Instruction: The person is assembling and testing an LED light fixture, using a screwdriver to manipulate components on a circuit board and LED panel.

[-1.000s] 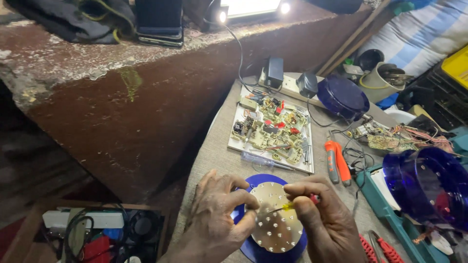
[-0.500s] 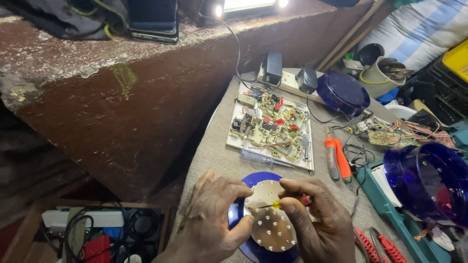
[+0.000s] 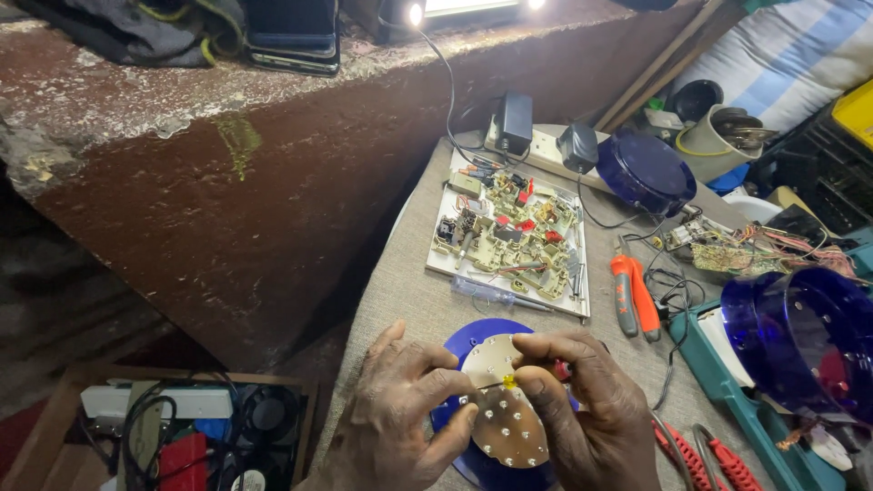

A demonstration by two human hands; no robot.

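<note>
L hand (image 3: 400, 414) is steadying LED disc (image 3: 505, 409) on blue base (image 3: 459, 350); R hand (image 3: 582, 400) is pinching yellow part (image 3: 509, 383) w/ fingertips, keeping it aligned on disc

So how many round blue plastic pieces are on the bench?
3: a blue base under the hands, a dark dome by the power strip, a clear cover at right. Others may be hidden.

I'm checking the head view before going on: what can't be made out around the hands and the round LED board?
- Head view: the lower part of the round LED board and its blue base are covered by the left hand and right hand.
- The small yellow part at the fingertips is too small to identify.
- The red-handled tool is cut off by the bottom edge.
- The components on the tray of circuit boards are too small to tell apart.
</note>
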